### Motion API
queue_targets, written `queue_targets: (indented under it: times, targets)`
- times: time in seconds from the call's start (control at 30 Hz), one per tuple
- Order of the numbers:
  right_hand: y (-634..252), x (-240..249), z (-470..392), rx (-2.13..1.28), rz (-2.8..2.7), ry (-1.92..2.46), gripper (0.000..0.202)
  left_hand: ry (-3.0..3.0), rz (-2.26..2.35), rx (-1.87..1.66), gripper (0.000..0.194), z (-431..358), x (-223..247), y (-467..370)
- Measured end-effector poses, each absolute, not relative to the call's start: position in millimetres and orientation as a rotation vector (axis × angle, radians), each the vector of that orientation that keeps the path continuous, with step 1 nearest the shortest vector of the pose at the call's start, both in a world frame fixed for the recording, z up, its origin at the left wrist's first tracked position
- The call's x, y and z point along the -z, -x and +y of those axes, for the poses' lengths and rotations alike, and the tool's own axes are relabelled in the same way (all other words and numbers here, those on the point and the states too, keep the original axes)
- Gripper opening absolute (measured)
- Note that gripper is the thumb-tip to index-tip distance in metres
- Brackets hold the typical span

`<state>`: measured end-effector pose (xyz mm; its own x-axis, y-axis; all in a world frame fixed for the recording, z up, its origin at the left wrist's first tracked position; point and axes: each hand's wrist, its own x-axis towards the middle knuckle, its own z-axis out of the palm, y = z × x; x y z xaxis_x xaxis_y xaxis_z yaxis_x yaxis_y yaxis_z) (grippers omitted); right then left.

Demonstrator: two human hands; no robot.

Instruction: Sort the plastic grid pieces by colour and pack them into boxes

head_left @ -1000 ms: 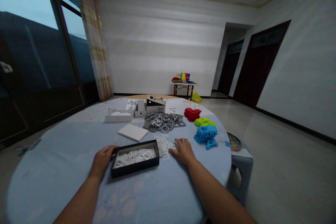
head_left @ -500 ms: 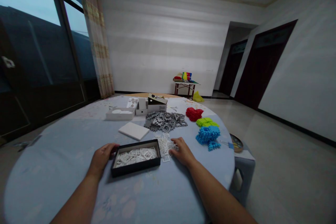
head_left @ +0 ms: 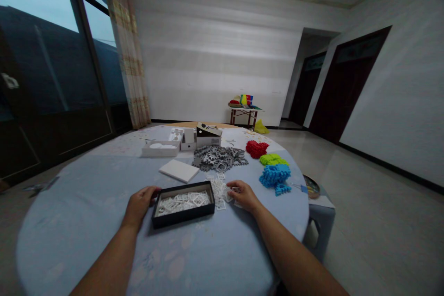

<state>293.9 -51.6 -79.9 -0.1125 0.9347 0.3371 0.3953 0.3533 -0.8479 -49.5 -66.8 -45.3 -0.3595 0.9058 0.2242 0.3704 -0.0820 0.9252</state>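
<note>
My left hand (head_left: 139, 202) grips the left end of a black open-topped box (head_left: 183, 215), its fingertips at the far left corner. Many white square lattice pieces (head_left: 187, 201) lie loosely inside the box. Just right of the box, a pile of the same white pieces (head_left: 218, 189) is spread on the cloth. Over the right side of that pile, my right hand (head_left: 243, 195) is curled round some white pieces, which show between thumb and fingers. How many it holds is hidden.
Behind the box lie a white lid (head_left: 179, 170) and a heap of grey interlocking pieces (head_left: 218, 158). Red (head_left: 256, 149), green (head_left: 274, 160) and blue pieces (head_left: 274, 175) sit to the right. White boxes (head_left: 161, 149) stand at the back. A stool (head_left: 321, 217) is beside the round table (head_left: 86, 203).
My right hand has curled in more around white pieces at the pile's right side. My left hand stays at the box. The whole view has shifted slightly.
</note>
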Motion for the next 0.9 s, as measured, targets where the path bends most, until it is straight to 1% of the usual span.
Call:
queue_targets:
  times: [0.17, 0.33, 0.43, 0.6, 0.73, 0.9]
  targets:
    - [-301.5, 75.9, -47.3, -0.822, -1.563, 1.203, 0.029, -1.296, 1.630, -1.460, 0.030, -62.3, 52.1, 53.1]
    - [-295.8, 53.3, -44.7, -0.834, -1.480, 1.142, 0.034, -1.253, 1.604, -1.476, 0.031, -59.0, 56.0, 53.9]
    - [-270.2, 32.0, -43.4, -0.833, -1.501, 1.081, 0.033, -1.253, 1.598, -1.481, 0.030, -59.9, 55.8, 53.6]
    - [-203.8, 4.9, -49.4, -0.822, -1.629, 0.975, 0.023, -1.281, 1.589, -1.469, 0.030, -64.2, 53.5, 52.6]
    - [-172.4, 2.0, -55.8, -0.816, -1.814, 0.906, 0.022, -1.287, 1.607, -1.467, 0.033, -64.3, 53.8, 53.1]
    - [-194.1, 15.8, -36.7, -0.617, -1.885, 1.089, 0.027, -1.298, 1.597, -1.444, 0.036, -63.3, 54.7, 54.9]
